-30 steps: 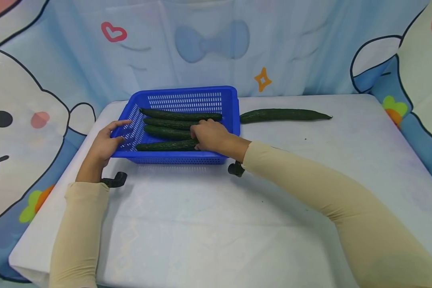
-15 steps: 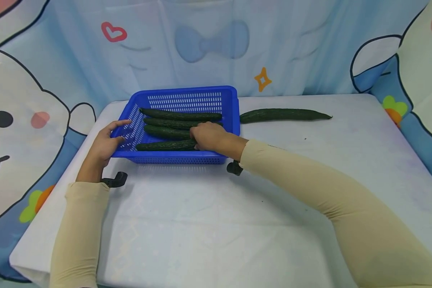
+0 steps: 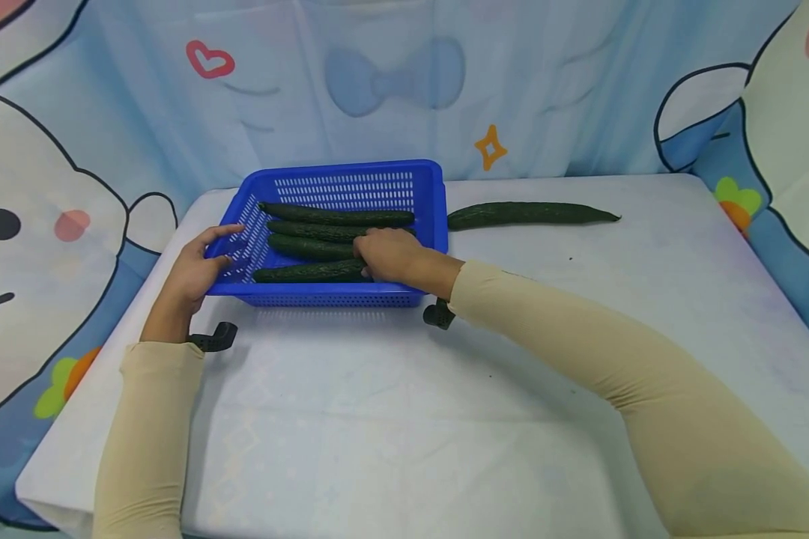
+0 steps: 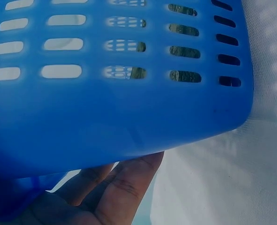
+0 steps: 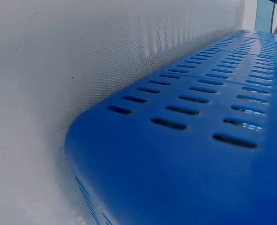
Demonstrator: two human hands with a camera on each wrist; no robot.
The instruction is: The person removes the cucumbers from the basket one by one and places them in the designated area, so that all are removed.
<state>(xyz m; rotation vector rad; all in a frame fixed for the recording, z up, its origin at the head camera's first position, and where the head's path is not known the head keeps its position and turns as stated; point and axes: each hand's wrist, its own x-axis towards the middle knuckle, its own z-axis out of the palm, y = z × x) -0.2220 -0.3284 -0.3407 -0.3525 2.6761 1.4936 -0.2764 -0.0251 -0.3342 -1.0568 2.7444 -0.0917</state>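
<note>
A blue plastic basket (image 3: pixel 337 294) with slotted walls stands at the back left of the table and holds several long green cucumbers (image 3: pixel 337 217) lying side by side. My left hand (image 3: pixel 192 269) grips its left rim; in the left wrist view, fingers (image 4: pixel 129 187) show at the basket's edge. Reaching over the front right rim, my right hand (image 3: pixel 394 256) has its fingers curled around the right end of a cucumber (image 3: pixel 310 247) in the front half of the basket. That end is hidden under the hand. The right wrist view shows mostly the basket's outer wall (image 5: pixel 152 159).
Another cucumber (image 3: pixel 532 214) lies on the white-covered table (image 3: pixel 404 419), just right of the basket. A blue patterned curtain (image 3: pixel 546 90) hangs behind the table. Black wrist mounts (image 3: pixel 219 337) stick out below the hands near the basket's front.
My right hand has shifted very slightly left and its raised fingers have come down over the cucumber. My left hand and the basket stay in place.
</note>
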